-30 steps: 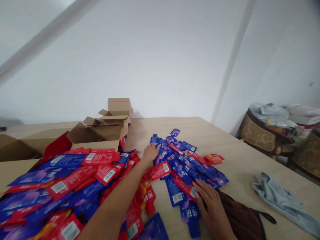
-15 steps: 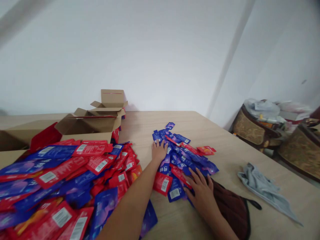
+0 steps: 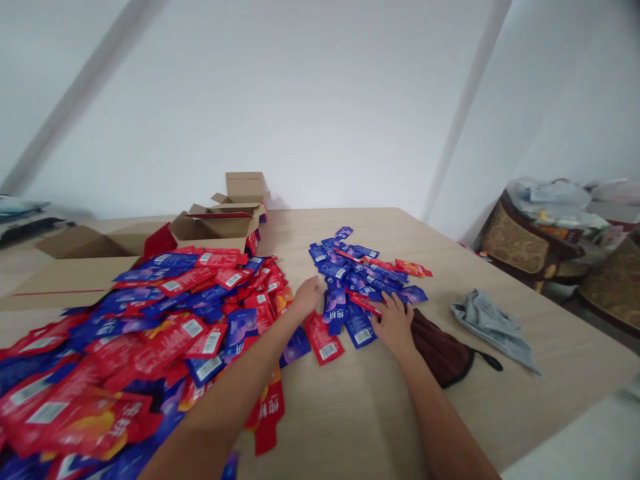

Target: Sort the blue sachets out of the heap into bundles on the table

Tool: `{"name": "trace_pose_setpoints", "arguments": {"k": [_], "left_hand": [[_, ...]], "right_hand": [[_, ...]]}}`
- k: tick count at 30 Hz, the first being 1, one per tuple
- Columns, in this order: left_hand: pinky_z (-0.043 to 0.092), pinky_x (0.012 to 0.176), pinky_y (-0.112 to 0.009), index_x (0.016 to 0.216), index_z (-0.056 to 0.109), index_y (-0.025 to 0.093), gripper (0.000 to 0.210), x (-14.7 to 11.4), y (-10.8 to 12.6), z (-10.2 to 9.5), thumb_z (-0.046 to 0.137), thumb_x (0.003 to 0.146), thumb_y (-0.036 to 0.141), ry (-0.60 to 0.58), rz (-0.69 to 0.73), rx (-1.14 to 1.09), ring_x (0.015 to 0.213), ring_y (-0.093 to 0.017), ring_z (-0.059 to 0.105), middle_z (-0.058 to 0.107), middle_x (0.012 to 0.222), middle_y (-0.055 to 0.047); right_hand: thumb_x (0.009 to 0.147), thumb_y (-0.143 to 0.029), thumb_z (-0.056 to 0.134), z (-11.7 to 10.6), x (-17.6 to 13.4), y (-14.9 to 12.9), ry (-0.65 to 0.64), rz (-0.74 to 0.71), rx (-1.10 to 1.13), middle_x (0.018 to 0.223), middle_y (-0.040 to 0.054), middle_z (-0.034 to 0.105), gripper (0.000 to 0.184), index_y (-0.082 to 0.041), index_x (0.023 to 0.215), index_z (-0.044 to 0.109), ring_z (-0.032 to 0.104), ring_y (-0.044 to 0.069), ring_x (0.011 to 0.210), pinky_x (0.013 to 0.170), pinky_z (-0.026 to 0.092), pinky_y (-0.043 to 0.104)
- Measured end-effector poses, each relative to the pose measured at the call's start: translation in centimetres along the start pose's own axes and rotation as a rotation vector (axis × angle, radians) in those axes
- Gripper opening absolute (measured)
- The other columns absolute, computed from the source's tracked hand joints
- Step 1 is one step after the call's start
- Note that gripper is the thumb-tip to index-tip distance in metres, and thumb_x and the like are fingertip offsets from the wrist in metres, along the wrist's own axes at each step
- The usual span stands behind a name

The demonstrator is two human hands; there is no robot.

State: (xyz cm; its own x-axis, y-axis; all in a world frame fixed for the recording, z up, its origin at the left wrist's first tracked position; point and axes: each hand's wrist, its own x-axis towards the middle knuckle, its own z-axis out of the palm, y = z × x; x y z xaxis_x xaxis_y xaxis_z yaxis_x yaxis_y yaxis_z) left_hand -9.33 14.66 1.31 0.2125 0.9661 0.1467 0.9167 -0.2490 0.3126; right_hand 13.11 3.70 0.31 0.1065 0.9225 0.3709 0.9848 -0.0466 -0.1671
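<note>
My left hand (image 3: 309, 295) is at the left edge of a smaller pile of blue and red packets (image 3: 345, 272). Its fingers look curled in, and whatever they may hold is hidden. A red packet (image 3: 324, 339) with a barcode label lies just below that wrist. My right hand (image 3: 395, 325) rests at the pile's near right side, fingers apart, touching a red packet (image 3: 363, 302) and the blue ones around it. A blue packet (image 3: 359, 325) lies flat to the left of this hand.
A large heap of red and blue packets (image 3: 170, 333) spreads over the left of the table. Open cardboard boxes (image 3: 215, 230) stand behind it. Right of my right hand lie a brown cloth item (image 3: 440, 350) with a loop and a grey cloth (image 3: 493, 327). Loaded chairs (image 3: 520, 233) stand beyond the table.
My left hand has drawn back from the top of the small pile to its left edge, its fingers curling. My right hand stays on the packets. The view has shifted, showing more of the left heap.
</note>
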Motion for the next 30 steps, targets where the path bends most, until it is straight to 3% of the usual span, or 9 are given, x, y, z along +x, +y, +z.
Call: {"name": "trace_pose_setpoints", "arguments": {"k": [5, 9, 13, 18, 21, 24, 27, 30], "left_hand": [[0.022, 0.110, -0.036, 0.127, 0.049, 0.014, 0.044, -8.1, -3.3, -0.6, 0.036, 0.085, 0.016, -0.056, 0.103, 0.163, 0.132, -0.021, 0.034, 0.044, 0.139, -0.011], [0.014, 0.112, -0.041, 0.132, 0.045, 0.021, 0.044, -10.5, -4.1, -1.6, 0.029, 0.091, 0.024, -0.056, 0.155, 0.266, 0.136, -0.019, 0.026, 0.039, 0.144, -0.005], [0.012, 0.112, -0.042, 0.131, 0.046, 0.020, 0.045, -11.3, -2.9, -2.5, 0.026, 0.093, 0.033, -0.049, 0.133, 0.266, 0.135, -0.021, 0.028, 0.042, 0.142, -0.007], [0.015, 0.111, -0.040, 0.140, 0.033, 0.015, 0.073, -13.5, 0.3, -1.0, 0.028, 0.085, 0.062, -0.126, 0.262, 0.179, 0.137, -0.026, 0.024, 0.033, 0.145, -0.013], [0.015, 0.110, -0.041, 0.143, 0.026, 0.009, 0.084, -13.1, 2.1, 0.5, 0.029, 0.082, 0.067, -0.153, 0.258, 0.177, 0.138, -0.030, 0.016, 0.024, 0.148, -0.019], [0.017, 0.109, -0.044, 0.143, 0.024, 0.006, 0.084, -10.4, 3.8, 1.7, 0.026, 0.083, 0.065, -0.152, 0.202, 0.188, 0.138, -0.032, 0.018, 0.024, 0.147, -0.022], [0.019, 0.108, -0.047, 0.141, 0.026, 0.001, 0.082, -7.6, 5.6, 2.6, 0.030, 0.084, 0.061, -0.119, 0.134, 0.195, 0.136, -0.035, 0.021, 0.027, 0.145, -0.025], [0.020, 0.108, -0.045, 0.139, 0.025, -0.004, 0.079, -6.6, 6.6, 3.5, 0.033, 0.086, 0.053, -0.051, 0.043, 0.181, 0.136, -0.035, 0.022, 0.027, 0.144, -0.028]], "right_hand": [[0.084, -0.026, 0.040, -1.8, -0.8, 0.4, 0.059, 0.061, 0.038, 0.133, 0.0078, 0.048, 0.034, -0.025, 0.106, 0.066, 0.035, 0.029, 0.124, 0.102, 0.016, 0.052], [0.089, -0.038, 0.035, -3.0, -2.6, 2.3, 0.016, 0.123, -0.044, 0.135, 0.0128, 0.043, 0.044, -0.023, 0.126, 0.053, 0.034, 0.032, 0.123, 0.098, 0.019, 0.056], [0.087, -0.055, 0.032, -3.3, -6.0, 6.1, -0.076, 0.139, -0.144, 0.144, 0.0095, 0.033, 0.057, -0.029, 0.137, 0.038, 0.032, 0.036, 0.123, 0.092, 0.026, 0.061], [0.088, -0.045, 0.034, -3.1, -9.8, 7.6, -0.100, -0.033, -0.158, 0.149, 0.0028, 0.026, 0.052, -0.038, 0.140, 0.030, 0.035, 0.035, 0.120, 0.084, 0.037, 0.059], [0.089, -0.037, 0.035, -2.8, -9.8, 5.9, -0.075, -0.070, -0.153, 0.148, 0.0032, 0.029, 0.048, -0.039, 0.136, 0.037, 0.039, 0.034, 0.116, 0.081, 0.040, 0.054], [0.089, -0.032, 0.034, -2.4, -7.7, 4.5, -0.058, -0.045, -0.148, 0.145, 0.0038, 0.034, 0.046, -0.037, 0.134, 0.041, 0.042, 0.032, 0.111, 0.080, 0.041, 0.050], [0.088, -0.031, 0.034, -1.9, -4.8, 4.1, -0.048, -0.018, -0.150, 0.144, 0.0044, 0.035, 0.046, -0.035, 0.134, 0.043, 0.042, 0.031, 0.110, 0.081, 0.041, 0.048], [0.088, -0.031, 0.033, -1.7, -3.4, 4.1, -0.046, 0.004, -0.156, 0.142, 0.0068, 0.038, 0.047, -0.033, 0.134, 0.042, 0.042, 0.031, 0.110, 0.081, 0.039, 0.049]]}}
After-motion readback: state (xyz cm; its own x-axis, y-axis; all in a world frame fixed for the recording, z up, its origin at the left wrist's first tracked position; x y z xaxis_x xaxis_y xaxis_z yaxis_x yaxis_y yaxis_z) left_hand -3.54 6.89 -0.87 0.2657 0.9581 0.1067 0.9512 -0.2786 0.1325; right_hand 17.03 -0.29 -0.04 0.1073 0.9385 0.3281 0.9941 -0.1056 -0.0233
